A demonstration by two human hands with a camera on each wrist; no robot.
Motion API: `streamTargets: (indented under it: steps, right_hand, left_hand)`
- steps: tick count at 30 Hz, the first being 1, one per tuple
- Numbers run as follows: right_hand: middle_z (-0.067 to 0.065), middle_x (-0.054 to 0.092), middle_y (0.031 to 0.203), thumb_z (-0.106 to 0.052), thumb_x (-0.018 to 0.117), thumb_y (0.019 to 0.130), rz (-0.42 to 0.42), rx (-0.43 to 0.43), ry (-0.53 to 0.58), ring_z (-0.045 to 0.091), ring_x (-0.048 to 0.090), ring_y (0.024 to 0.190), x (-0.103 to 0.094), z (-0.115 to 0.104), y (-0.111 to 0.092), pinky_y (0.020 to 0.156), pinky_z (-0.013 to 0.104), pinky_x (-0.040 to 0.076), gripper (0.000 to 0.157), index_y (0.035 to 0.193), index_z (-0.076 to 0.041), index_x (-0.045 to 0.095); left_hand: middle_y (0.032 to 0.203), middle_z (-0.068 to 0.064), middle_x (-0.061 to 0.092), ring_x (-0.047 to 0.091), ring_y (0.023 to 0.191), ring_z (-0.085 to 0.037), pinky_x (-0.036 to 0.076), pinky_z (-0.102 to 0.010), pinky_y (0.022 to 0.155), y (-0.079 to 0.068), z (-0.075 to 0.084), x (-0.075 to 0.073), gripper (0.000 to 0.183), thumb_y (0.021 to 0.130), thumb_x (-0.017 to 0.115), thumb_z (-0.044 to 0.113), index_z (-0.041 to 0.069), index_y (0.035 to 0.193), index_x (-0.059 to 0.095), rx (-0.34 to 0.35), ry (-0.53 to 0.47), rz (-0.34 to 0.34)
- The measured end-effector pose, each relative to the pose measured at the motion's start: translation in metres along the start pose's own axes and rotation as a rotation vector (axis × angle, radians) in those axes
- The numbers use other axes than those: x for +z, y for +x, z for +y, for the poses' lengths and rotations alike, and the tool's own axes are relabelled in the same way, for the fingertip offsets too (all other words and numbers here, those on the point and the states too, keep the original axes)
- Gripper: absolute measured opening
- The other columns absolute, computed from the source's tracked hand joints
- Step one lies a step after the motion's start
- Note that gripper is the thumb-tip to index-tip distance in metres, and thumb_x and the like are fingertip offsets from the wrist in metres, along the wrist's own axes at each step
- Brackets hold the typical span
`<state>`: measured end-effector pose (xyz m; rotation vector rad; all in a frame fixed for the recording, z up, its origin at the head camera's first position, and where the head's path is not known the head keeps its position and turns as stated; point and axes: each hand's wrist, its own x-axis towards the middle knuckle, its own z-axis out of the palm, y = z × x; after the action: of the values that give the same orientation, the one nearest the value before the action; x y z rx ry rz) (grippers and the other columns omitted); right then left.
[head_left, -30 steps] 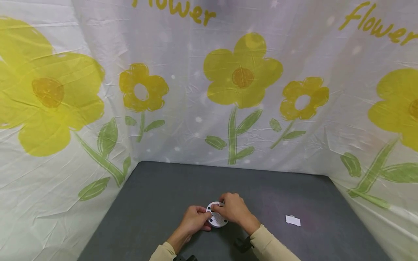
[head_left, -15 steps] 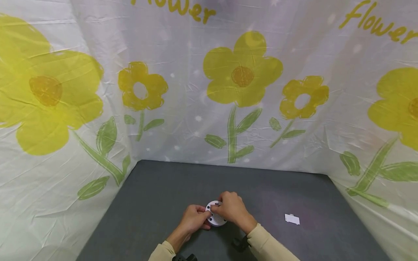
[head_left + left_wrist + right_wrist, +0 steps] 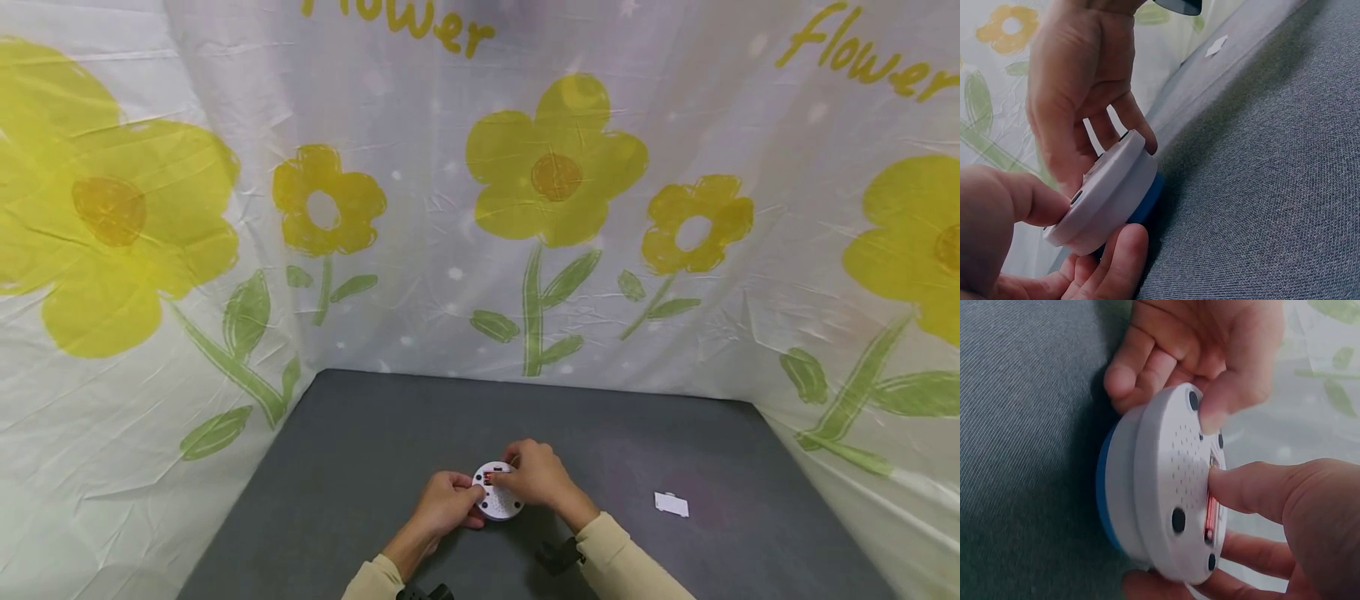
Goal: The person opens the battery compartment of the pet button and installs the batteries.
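A round white device [image 3: 501,505] with a blue underside lies bottom up, close over the dark cloth. Black rubber feet [image 3: 1178,520], small speaker holes and a battery compartment show on its upper face. In the right wrist view a reddish battery [image 3: 1210,519] sits in that compartment. My left hand [image 3: 446,503] grips the device's left edge, thumb on the upper face and fingers beneath. My right hand [image 3: 542,478] holds the far right edge with its fingers, while its thumb [image 3: 1244,484] presses at the battery and hides part of the compartment.
A small white battery cover [image 3: 671,504] with tabs lies on the dark table [image 3: 405,425] to the right of my hands. White curtains [image 3: 420,292] printed with yellow flowers enclose the table at the back and both sides.
My right thumb has shifted slightly right across the compartment, and the reddish battery now shows beside it. The left hand keeps its grip, and the device has stayed in place.
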<state>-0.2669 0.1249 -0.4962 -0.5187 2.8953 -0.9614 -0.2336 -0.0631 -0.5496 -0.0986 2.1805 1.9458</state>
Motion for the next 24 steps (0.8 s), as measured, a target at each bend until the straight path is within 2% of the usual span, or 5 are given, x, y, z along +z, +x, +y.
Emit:
streamTargets:
  steps: [4, 11, 18, 24]
  right_hand:
    - [0.005, 0.079, 0.090, -0.023, 0.087, 0.091, -0.004, -0.012, 0.011, 0.017, 0.070, 0.078, -0.007, 0.006, -0.004, 0.062, 0.033, 0.060, 0.017, 0.099, -0.009, 0.081]
    - [-0.001, 0.077, 0.088, -0.016, 0.085, 0.092, 0.035, 0.000, -0.026, 0.014, 0.069, 0.079, -0.031, 0.017, -0.012, 0.068, 0.037, 0.060, 0.009, 0.097, -0.011, 0.081]
    - [0.002, 0.079, 0.095, -0.013, 0.086, 0.091, 0.069, 0.033, -0.046, 0.019, 0.073, 0.085, -0.058, 0.029, -0.018, 0.074, 0.042, 0.064, 0.017, 0.106, -0.005, 0.082]
    - [0.005, 0.080, 0.099, -0.014, 0.086, 0.091, 0.079, 0.067, -0.082, 0.025, 0.074, 0.091, -0.078, 0.043, -0.026, 0.078, 0.046, 0.065, 0.020, 0.108, -0.005, 0.083]
  left_hand:
    - [0.087, -0.010, 0.080, 0.076, 0.066, -0.014, 0.068, -0.030, 0.061, 0.000, -0.001, 0.001, 0.028, 0.096, 0.068, 0.007, -0.013, 0.116, 0.065, -0.001, -0.002, 0.000]
    - [0.087, -0.010, 0.080, 0.076, 0.066, -0.015, 0.068, -0.030, 0.061, 0.001, -0.001, 0.001, 0.029, 0.096, 0.069, 0.006, -0.014, 0.117, 0.065, -0.004, -0.005, 0.005]
    - [0.089, -0.011, 0.079, 0.076, 0.067, -0.014, 0.068, -0.030, 0.062, 0.001, 0.000, 0.000, 0.032, 0.097, 0.069, 0.006, -0.015, 0.120, 0.063, -0.011, 0.002, 0.008]
    - [0.089, -0.012, 0.079, 0.076, 0.067, -0.014, 0.068, -0.031, 0.061, 0.002, -0.001, 0.001, 0.034, 0.097, 0.069, 0.006, -0.016, 0.121, 0.062, -0.020, 0.000, 0.010]
